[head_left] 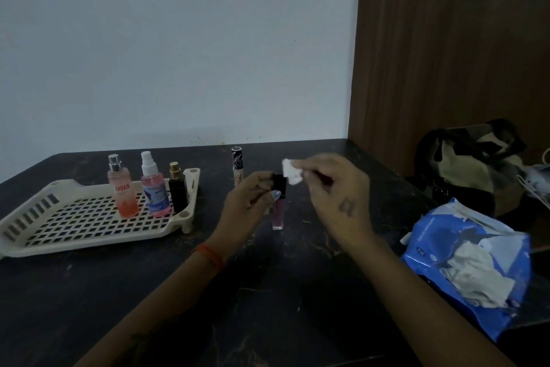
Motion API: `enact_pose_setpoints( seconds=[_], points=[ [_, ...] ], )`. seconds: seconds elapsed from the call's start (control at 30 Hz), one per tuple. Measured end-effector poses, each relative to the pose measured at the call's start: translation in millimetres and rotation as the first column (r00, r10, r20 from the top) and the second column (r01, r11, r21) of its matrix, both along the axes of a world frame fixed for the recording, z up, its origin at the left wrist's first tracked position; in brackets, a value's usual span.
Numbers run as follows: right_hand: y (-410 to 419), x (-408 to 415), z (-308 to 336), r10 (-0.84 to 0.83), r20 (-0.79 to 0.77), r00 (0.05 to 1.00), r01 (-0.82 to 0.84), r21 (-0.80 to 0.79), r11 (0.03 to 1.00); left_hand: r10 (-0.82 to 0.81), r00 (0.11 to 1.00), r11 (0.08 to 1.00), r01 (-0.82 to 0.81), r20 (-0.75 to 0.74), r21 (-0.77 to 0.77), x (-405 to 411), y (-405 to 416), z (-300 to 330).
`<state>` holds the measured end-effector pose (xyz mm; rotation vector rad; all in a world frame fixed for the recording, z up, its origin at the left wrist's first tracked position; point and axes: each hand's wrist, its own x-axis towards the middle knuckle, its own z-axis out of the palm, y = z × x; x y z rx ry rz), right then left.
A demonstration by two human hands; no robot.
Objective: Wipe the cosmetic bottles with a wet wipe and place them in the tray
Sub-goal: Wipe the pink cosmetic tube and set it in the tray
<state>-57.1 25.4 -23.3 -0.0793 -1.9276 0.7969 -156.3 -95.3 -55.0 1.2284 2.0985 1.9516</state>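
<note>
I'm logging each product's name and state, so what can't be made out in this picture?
- Tube in the left hand: its black cap is partly covered by the fingers, its label too small to read.
- Right hand and wipe: motion-blurred.
- Tall tube behind: print blurred.
- Tray: left corner cut off by the edge.

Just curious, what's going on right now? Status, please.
Left hand holds lip gloss tube; right hand holds wipe at its cap. Three bottles in tray. Nothing blocking.
</note>
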Motion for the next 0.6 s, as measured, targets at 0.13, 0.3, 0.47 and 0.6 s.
enact_pose_setpoints(
  seconds=[0.13,0.3,0.47,0.6],
  points=[
    [-0.7,-20.2,24.3,-0.011,0.312,0.950,-0.123,0.407,0.905,0.021,0.997,0.999,-0.023,-0.068,-0.032,-2.1,-1.0,0.5],
    [10.3,-33.5,35.9,-0.068,0.434,0.898,-0.106,0.364,0.925,0.044,0.994,0.997,-0.050,-0.096,-0.061,-5.4,-0.4,-0.1],
    [4.9,-29.4,34.8,-0.032,0.330,0.944,-0.096,0.364,0.927,0.056,0.991,0.996,-0.064,-0.125,-0.060,-8.6,-0.7,-1.3],
    [9.9,-29.9,26.6,-0.082,0.375,0.923,-0.035,0.295,0.955,0.033,0.995,0.998,-0.038,-0.096,-0.055,-8.6,-1.7,-0.7]
  ],
)
